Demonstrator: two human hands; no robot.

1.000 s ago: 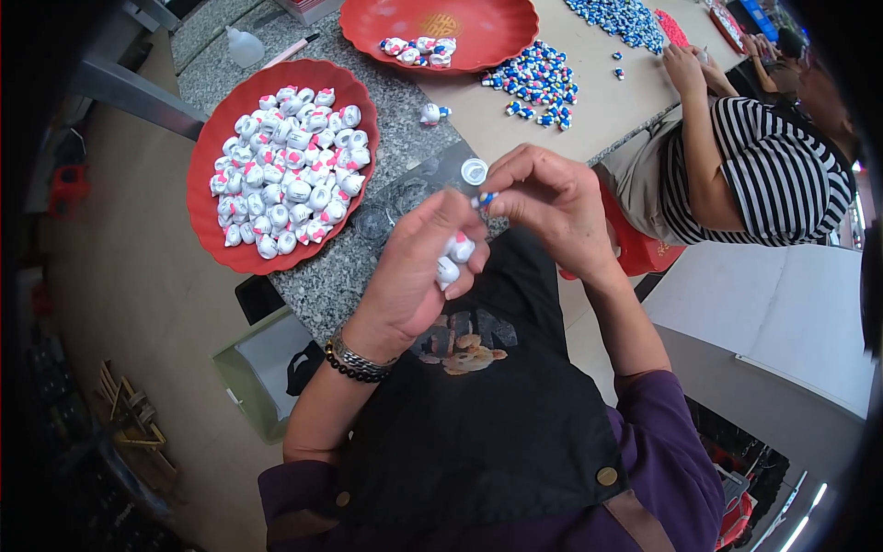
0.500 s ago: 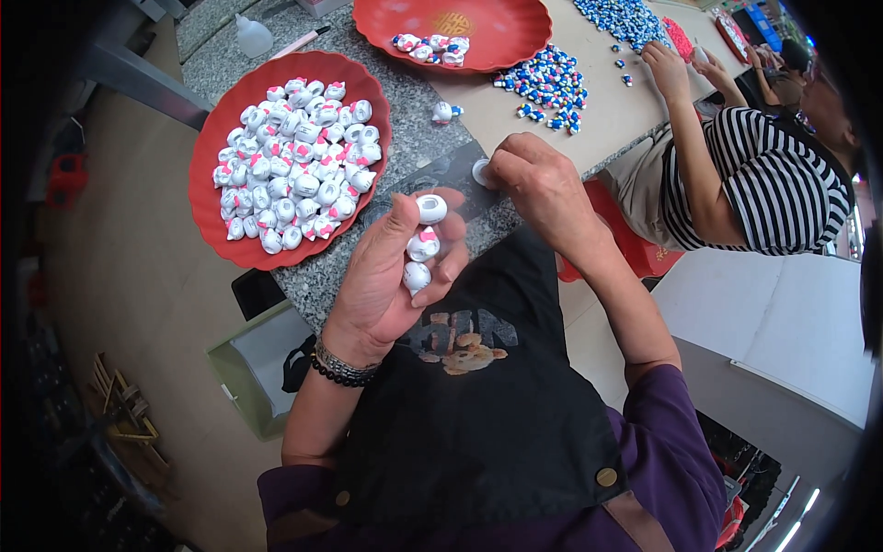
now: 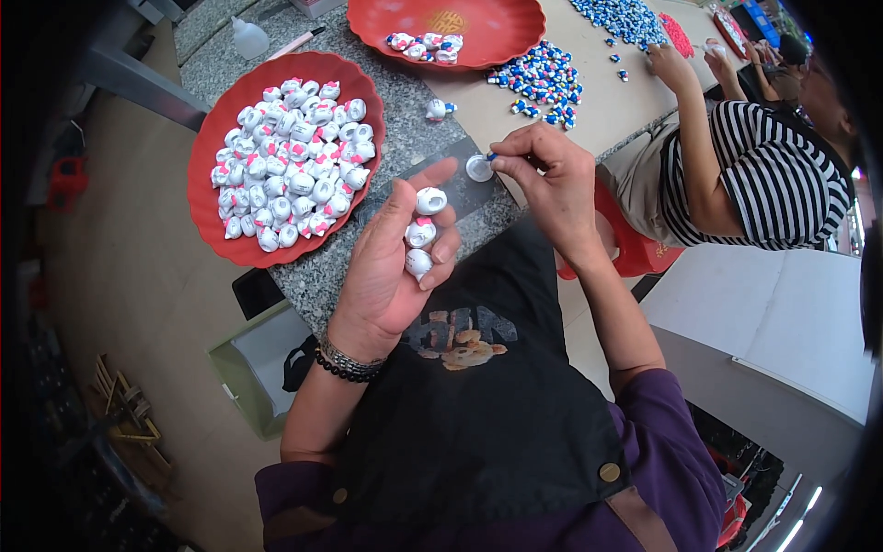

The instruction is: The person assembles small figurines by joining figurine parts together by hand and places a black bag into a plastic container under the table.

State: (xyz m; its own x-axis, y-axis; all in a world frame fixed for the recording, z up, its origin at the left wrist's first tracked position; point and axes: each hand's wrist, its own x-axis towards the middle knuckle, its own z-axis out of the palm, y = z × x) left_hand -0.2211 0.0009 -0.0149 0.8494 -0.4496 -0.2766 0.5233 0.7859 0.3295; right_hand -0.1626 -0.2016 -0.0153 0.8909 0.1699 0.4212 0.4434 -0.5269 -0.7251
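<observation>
L hand point(image 3: 391, 267) is cupped palm-up, gripping three white figurines point(image 3: 420, 232) stacked in a column along the fingers, likely as a ready supply; column's long axis runs about 12–6 o'clock. R hand point(image 3: 547, 179) pinches a small white round piece point(image 3: 479, 167) at fingertips over the granite counter point(image 3: 405, 138), flat face up. Red tray point(image 3: 207, 184) of figurines sits at 10 o'clock.
</observation>
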